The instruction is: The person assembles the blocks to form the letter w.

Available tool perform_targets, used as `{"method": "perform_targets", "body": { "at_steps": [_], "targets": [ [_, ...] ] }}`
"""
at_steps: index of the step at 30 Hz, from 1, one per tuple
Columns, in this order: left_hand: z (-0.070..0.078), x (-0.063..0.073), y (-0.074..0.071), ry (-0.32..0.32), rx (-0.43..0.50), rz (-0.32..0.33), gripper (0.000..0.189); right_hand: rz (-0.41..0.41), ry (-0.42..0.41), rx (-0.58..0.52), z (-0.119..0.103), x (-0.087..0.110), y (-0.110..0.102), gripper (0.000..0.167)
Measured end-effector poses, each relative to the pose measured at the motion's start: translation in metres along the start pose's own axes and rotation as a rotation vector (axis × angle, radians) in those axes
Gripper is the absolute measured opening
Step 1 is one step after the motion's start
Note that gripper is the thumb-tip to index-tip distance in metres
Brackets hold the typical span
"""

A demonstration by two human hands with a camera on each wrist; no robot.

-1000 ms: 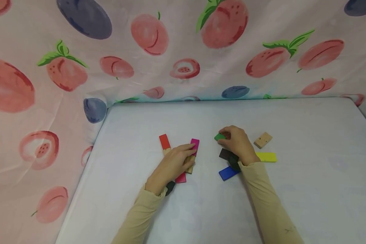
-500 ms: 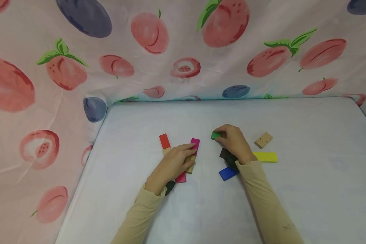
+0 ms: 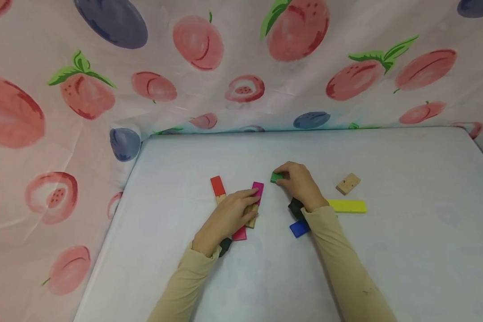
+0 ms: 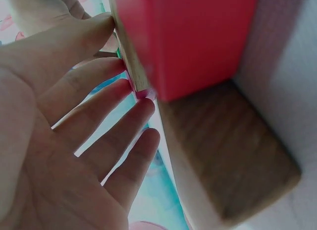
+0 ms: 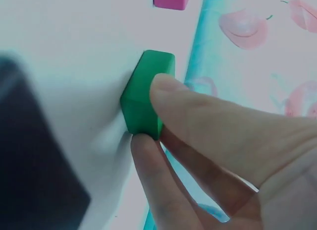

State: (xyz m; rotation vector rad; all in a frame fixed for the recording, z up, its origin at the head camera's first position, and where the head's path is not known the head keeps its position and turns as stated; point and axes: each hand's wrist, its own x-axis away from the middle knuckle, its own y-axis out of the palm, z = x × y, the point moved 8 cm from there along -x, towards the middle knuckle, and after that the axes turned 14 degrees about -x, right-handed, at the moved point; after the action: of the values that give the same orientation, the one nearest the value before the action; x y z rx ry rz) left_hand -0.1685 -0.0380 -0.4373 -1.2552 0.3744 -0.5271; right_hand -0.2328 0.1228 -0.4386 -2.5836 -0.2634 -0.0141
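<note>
My right hand (image 3: 302, 183) pinches a green block (image 5: 141, 93) between thumb and fingers, low over the white table, a short way right of the magenta block (image 3: 258, 188). With fingers spread and fairly straight, my left hand (image 3: 225, 214) lies over a group of blocks, its fingertips at the magenta one and at a plain wooden block (image 3: 251, 222). A red block (image 3: 217, 185) sticks out beyond that hand at the upper left. Near the wrist shows a pinkish-red block (image 4: 198, 41), beside a wooden piece (image 4: 233, 155). Part of the group is hidden under the palm.
Right of the right wrist lie a yellow block (image 3: 348, 206) and a wooden block with small holes (image 3: 348, 184). A blue block (image 3: 298, 229) is partly covered by the right sleeve. A fruit-print cloth (image 3: 241, 53) hangs behind the table (image 3: 418, 232).
My right hand has moved left with the green block, closer to the magenta block. The black block beneath that wrist has become covered in the head view. My left hand has stayed in place.
</note>
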Motion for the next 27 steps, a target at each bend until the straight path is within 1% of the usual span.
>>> {"method": "perform_targets", "body": {
  "at_steps": [9,16,20,27],
  "targets": [
    [-0.001,0.0,0.001,0.004,-0.007,0.0,0.048,-0.018,-0.018,-0.033,-0.002,-0.008,0.008,0.027],
    [0.0,0.0,0.0,0.017,-0.004,0.013,0.047,-0.043,-0.06,-0.017,-0.009,-0.01,0.013,0.028],
    [0.0,0.0,0.0,0.025,-0.002,0.017,0.047,-0.063,-0.065,-0.016,-0.01,-0.012,0.016,0.028],
    [-0.001,0.0,0.001,0.012,0.005,-0.001,0.049,-0.102,-0.09,-0.008,-0.015,-0.014,0.021,0.028]
  ]
}}
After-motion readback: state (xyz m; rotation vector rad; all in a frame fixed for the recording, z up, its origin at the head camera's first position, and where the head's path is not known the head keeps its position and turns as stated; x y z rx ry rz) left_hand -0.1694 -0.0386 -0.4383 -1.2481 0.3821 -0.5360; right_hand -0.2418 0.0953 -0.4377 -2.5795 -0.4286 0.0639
